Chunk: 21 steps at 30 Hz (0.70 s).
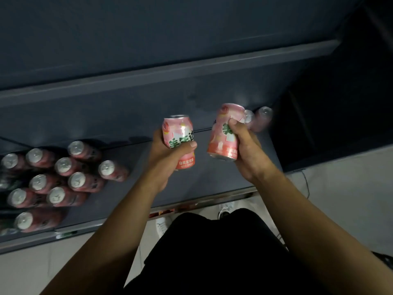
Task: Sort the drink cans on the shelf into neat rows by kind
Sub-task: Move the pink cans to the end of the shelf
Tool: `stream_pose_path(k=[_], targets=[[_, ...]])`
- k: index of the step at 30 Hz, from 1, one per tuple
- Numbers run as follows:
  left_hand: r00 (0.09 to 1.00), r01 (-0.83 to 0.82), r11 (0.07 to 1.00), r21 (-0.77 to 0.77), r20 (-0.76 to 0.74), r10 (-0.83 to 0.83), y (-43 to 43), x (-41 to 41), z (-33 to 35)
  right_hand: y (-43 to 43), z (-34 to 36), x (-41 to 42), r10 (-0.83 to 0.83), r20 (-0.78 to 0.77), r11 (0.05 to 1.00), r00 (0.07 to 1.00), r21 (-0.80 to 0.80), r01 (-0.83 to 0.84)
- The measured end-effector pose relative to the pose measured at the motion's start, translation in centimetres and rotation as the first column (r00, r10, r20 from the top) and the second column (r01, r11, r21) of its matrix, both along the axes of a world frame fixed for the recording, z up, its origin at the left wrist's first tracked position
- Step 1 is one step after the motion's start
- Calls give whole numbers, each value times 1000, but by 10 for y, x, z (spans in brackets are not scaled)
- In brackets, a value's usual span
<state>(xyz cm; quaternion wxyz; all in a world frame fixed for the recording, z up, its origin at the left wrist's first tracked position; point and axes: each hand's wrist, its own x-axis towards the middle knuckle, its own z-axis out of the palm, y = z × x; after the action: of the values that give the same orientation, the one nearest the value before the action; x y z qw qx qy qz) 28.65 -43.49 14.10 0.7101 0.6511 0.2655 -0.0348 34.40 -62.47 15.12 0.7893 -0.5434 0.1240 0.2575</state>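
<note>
Pink drink can with green lettering and a silver lid [177, 130], upright in my left hand [168, 154] over the dark grey metal shelf [212, 179] — my fingers [189, 146] are wrapped round its middle, the thumb lying across the lettering. A second pink can of the same kind [221, 135] sits in my right hand [248, 150], tilted a little and gripped round its side. The two are near each other but not touching. At the back right, just behind the second pink can, two more cans [263, 118] stand side by side, blurred. On the left of the shelf is a loose cluster of pinkish cans [76, 179], lids up, in no clear rows. Below the shelf edge lie the pale tiled floor [340, 188], my black clothing [212, 252] and white shoes [226, 207].
</note>
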Motion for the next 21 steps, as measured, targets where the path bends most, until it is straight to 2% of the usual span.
stream_pose_path(k=[6, 9, 15, 21], targets=[[1000, 25, 999, 23, 15, -26, -82, 49, -20, -70, -16, 39, 31, 52, 976, 998, -216, -19], [998, 55, 997, 55, 34, -57, -110, 68, -35, -97, -30, 50, -6, 111, 951, 994, -307, 40], [993, 104, 990, 93, 52, -109, -145, 87, -78, -133, -61, 61, -8, 205, 911, 979, -403, 92], [993, 114, 981, 158, 21, -119, -176, 99, -131, -159, -105, 70, -53, 180, 866, 982, -482, 135]])
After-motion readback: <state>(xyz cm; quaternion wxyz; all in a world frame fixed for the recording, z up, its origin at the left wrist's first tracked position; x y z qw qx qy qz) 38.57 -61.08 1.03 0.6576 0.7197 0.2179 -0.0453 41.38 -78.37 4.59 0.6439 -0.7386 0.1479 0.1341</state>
